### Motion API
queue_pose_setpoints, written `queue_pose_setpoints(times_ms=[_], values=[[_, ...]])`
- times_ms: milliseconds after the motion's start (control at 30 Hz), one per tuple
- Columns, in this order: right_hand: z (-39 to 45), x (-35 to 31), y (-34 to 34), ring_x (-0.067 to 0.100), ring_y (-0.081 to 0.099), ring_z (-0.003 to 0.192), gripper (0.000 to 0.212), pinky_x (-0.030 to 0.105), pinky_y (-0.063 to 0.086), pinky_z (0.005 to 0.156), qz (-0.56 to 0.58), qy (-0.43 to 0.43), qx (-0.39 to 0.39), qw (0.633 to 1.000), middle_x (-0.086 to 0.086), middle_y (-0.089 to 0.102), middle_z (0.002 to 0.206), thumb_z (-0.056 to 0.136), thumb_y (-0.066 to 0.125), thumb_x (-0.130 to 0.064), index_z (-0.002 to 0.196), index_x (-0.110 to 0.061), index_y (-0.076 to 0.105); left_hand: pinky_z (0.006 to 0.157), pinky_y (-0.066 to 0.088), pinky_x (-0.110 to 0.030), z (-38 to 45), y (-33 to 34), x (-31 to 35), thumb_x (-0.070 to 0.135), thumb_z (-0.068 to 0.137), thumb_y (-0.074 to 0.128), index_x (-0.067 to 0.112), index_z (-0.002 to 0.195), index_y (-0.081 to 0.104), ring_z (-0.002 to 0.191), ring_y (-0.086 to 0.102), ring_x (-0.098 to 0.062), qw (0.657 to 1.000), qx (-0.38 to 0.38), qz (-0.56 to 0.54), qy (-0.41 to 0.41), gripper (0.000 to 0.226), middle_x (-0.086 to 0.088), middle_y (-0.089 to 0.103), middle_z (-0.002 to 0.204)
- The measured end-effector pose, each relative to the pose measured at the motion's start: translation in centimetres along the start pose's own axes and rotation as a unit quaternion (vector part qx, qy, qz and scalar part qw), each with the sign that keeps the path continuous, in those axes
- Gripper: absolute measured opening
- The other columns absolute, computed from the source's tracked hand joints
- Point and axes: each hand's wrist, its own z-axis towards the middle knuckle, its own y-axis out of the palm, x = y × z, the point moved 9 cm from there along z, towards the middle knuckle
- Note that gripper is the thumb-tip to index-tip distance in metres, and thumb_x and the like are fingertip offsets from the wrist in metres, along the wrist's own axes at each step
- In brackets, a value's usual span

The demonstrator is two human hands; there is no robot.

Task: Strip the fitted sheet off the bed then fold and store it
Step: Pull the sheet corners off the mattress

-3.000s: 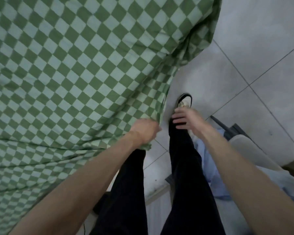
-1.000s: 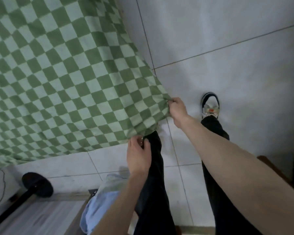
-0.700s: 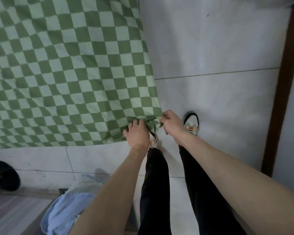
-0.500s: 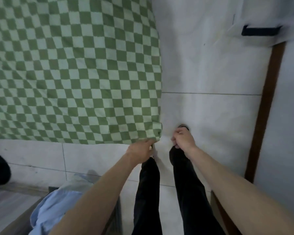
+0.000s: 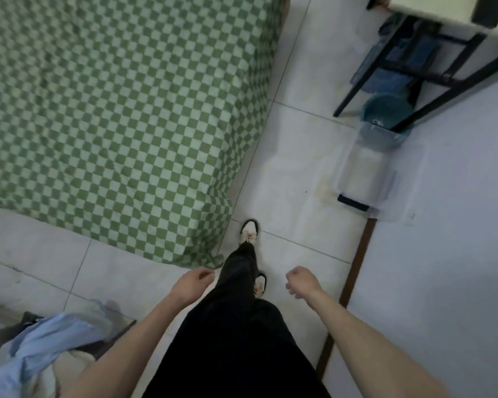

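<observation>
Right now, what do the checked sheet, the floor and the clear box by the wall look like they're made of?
Checked sheet: woven fabric, probably cotton or a blend; matte, soft creases, its corner droops in folds.
Floor: glazed ceramic or stone tile, likely; pale, faint sheen, straight grout lines.
Clear box: translucent plastic, apparently; the floor shows through its walls, and it has a dark clasp at one end.

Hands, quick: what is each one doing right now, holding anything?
Left hand: fingers loosely curled, holding nothing, just clear of the checked sheet.
Right hand: fingers loosely curled, holding nothing.
</observation>
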Motion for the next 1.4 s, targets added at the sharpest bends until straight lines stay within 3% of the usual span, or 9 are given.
queue_pose_setpoints(times_ms=[200,333,467,567,633,833,1033,1200,1400], values=[[0.0,-17.6,-10.8,0.019,0.063,0.076,0.026,0.036,0.052,0.075,0.047,-0.132,0.032,0.990,0.009,0.073,0.096,0.096,0.044,-0.023,0.101,-0.008,0.065,0.065,0.042,-0.031,1.8,-6.0,0.4,0.028,0.104,0.052,0.005,0.108,0.067,0.081,0.060,-0.024,0.987,0.018,-0.106,-0.121,0.027,-0.009,0.067,0.096],[2.4,-21.5,-19.6,0.021,0.066,0.094,0.025,0.041,0.053,0.088,-0.019,-0.110,0.049,0.993,0.000,0.070,0.100,0.099,0.046,-0.031,0.103,-0.014,0.065,0.057,0.030,-0.026,5.2,-9.9,6.0,0.023,0.102,0.052,0.009,0.100,0.058,0.063,0.044,-0.019,0.979,-0.035,-0.056,-0.194,0.016,-0.006,0.048,0.073],[4.5,-21.7,-29.5,0.025,0.063,0.088,0.023,0.041,0.052,0.083,0.014,-0.024,0.077,0.997,0.008,0.067,0.094,0.100,0.045,-0.021,0.092,-0.010,0.064,0.094,0.050,-0.034,10.6,-17.7,23.2,0.028,0.105,0.050,0.000,0.122,0.065,0.113,0.063,-0.032,0.997,-0.024,0.027,-0.069,0.036,-0.017,0.068,0.116],[4.7,-21.7,-35.4,0.019,0.051,0.070,0.020,0.031,0.042,0.059,0.102,0.024,0.090,0.990,0.009,0.059,0.083,0.102,0.046,-0.018,0.098,-0.007,0.064,0.084,0.049,-0.034,13.3,-24.1,39.0,0.026,0.104,0.048,0.004,0.108,0.067,0.107,0.066,-0.034,0.999,-0.013,0.026,0.033,0.029,-0.014,0.070,0.106],[5.2,-22.5,-38.9,0.017,0.045,0.060,0.019,0.025,0.032,0.051,0.122,0.052,0.089,0.987,0.008,0.055,0.075,0.102,0.051,-0.019,0.094,-0.008,0.064,0.086,0.049,-0.033,15.4,-28.3,48.7,0.029,0.105,0.048,0.008,0.120,0.065,0.108,0.066,-0.031,0.996,0.008,0.015,0.092,0.031,-0.011,0.070,0.112],[11.2,-30.8,-47.7,0.027,0.060,0.078,0.020,0.029,0.047,0.066,0.023,0.108,0.044,0.993,0.016,0.069,0.098,0.101,0.048,-0.018,0.098,-0.005,0.064,0.074,0.042,-0.022,23.2,-38.1,68.3,0.039,0.103,0.051,0.025,0.114,0.065,0.095,0.063,-0.013,0.983,0.045,-0.046,0.173,0.023,0.007,0.068,0.101],[16.2,-53.9,-57.8,0.023,0.054,0.075,0.025,0.030,0.038,0.069,-0.077,0.003,0.033,0.996,0.010,0.055,0.076,0.096,0.046,-0.014,0.074,-0.013,0.056,0.104,0.046,-0.036,29.7,-44.5,69.3,0.032,0.105,0.050,0.009,0.130,0.064,0.118,0.061,-0.028,0.999,0.000,-0.022,0.042,0.037,-0.010,0.066,0.129],[18.4,-73.2,-66.4,0.026,0.066,0.086,0.022,0.039,0.055,0.079,-0.062,-0.063,0.047,0.995,0.011,0.068,0.095,0.099,0.046,-0.017,0.100,-0.010,0.067,0.071,0.044,-0.032,32.6,-51.0,65.0,0.018,0.100,0.051,-0.001,0.098,0.067,0.085,0.062,-0.027,0.989,-0.004,-0.108,-0.103,0.025,-0.028,0.069,0.113],[25.7,-93.2,-76.6,0.026,0.069,0.100,0.021,0.042,0.054,0.096,-0.077,-0.125,0.101,0.984,0.009,0.072,0.109,0.102,0.048,-0.021,0.110,-0.011,0.066,0.075,0.046,-0.033,42.0,-61.2,70.8,0.021,0.102,0.048,0.005,0.092,0.065,0.081,0.059,-0.024,0.978,0.016,-0.170,-0.117,0.025,-0.019,0.071,0.101]])
